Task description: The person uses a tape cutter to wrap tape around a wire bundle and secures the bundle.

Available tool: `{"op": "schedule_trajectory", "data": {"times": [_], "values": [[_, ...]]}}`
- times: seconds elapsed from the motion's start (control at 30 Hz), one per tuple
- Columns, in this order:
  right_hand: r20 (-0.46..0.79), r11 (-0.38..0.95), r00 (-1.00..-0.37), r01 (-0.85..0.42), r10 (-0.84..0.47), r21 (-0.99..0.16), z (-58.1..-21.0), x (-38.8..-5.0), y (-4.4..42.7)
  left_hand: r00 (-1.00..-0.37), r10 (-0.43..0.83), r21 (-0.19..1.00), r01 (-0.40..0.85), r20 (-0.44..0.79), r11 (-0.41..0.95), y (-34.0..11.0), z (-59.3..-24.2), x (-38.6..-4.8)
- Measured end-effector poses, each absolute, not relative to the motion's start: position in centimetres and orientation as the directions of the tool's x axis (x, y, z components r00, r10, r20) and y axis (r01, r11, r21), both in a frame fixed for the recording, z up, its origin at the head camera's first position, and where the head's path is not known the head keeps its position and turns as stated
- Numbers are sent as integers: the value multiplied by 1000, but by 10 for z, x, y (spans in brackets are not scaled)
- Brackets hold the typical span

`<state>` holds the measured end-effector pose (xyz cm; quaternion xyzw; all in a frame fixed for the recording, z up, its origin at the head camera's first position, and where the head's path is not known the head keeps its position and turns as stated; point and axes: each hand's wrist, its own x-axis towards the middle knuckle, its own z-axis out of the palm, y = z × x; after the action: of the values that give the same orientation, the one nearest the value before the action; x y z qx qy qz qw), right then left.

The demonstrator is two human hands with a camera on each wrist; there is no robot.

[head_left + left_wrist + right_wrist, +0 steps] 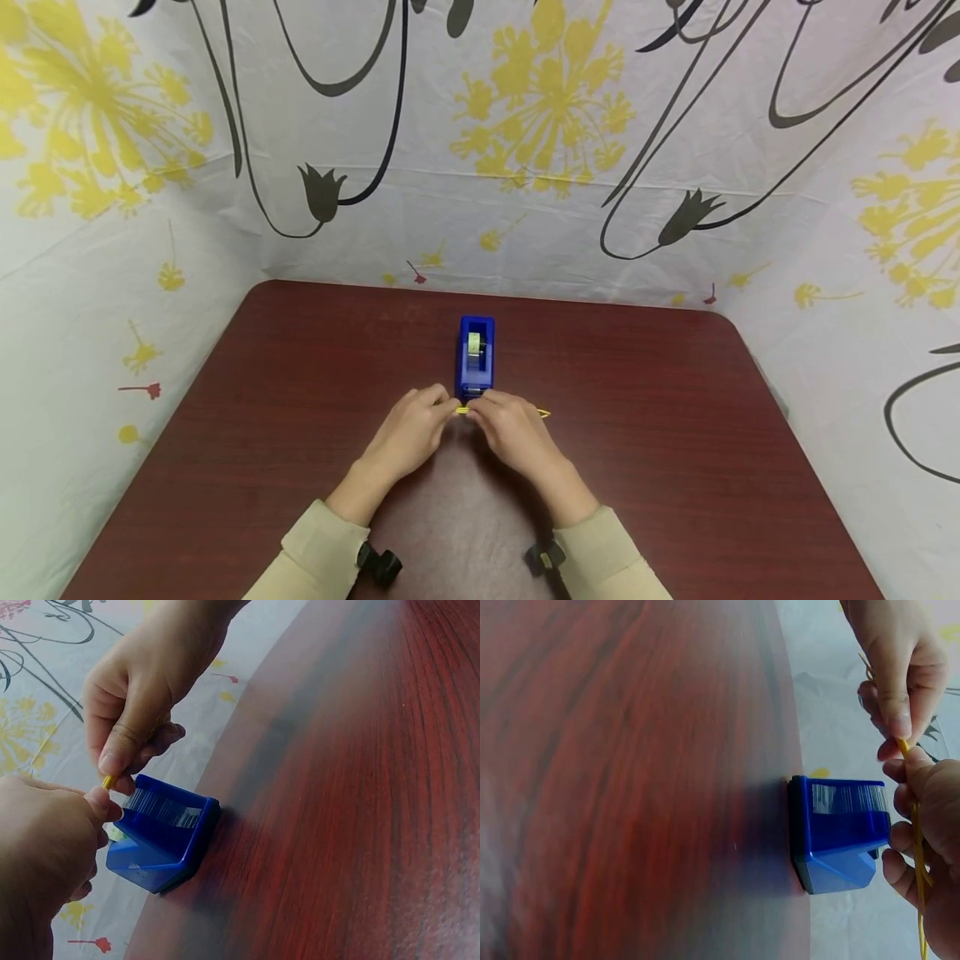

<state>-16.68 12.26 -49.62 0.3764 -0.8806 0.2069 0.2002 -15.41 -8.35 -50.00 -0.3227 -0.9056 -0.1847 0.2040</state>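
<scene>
Cord (462,410): below centre of head frame, pinched in the grips of left hand (409,427) and right hand (516,429), one end jutting rightward. Tape dispenser (476,377) just above in same frame, on tabletop (645,467).

Looks like some kind of makeshift booth tbh, though whether it's inside a home or an office is hard to tell. A dark reddish-brown wood-grain table (637,400) sits boxed in by creased white sheeting (525,258) at the back and both sides, printed with big yellow dandelion-type blooms (551,92) and grey tulips (322,197) on curly stems. Pretty homey pattern, while the blue desktop tape dispenser (478,379) on the table leans more office.
</scene>
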Motion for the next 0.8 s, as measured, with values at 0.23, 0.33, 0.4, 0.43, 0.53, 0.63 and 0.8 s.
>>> {"op": "schedule_trajectory", "data": {"times": [0.23,0.33,0.4,0.43,0.53,0.63,0.8], "values": [[514,626,-603,-765,-611,-154,-498,-167,125,-754,461,296,625,468,722,-84,-498,-152],[517,630,-599,-764,-611,-140,-499,-166,125,-766,444,337,617,464,711,-83,-499,-151],[520,636,-596,-762,-611,-126,-499,-166,125,-771,440,352,614,460,707,-82,-500,-151],[522,638,-595,-761,-611,-121,-500,-165,125,-773,439,357,612,458,705,-82,-501,-151],[522,640,-598,-759,-608,-124,-502,-165,126,-770,448,344,615,454,709,-82,-502,-150],[519,636,-606,-757,-603,-146,-503,-164,127,-781,441,358,605,442,712,-82,-503,-150],[505,633,-616,-757,-604,-165,-505,-163,128,-823,402,440,558,401,704,-82,-504,-150]]}}
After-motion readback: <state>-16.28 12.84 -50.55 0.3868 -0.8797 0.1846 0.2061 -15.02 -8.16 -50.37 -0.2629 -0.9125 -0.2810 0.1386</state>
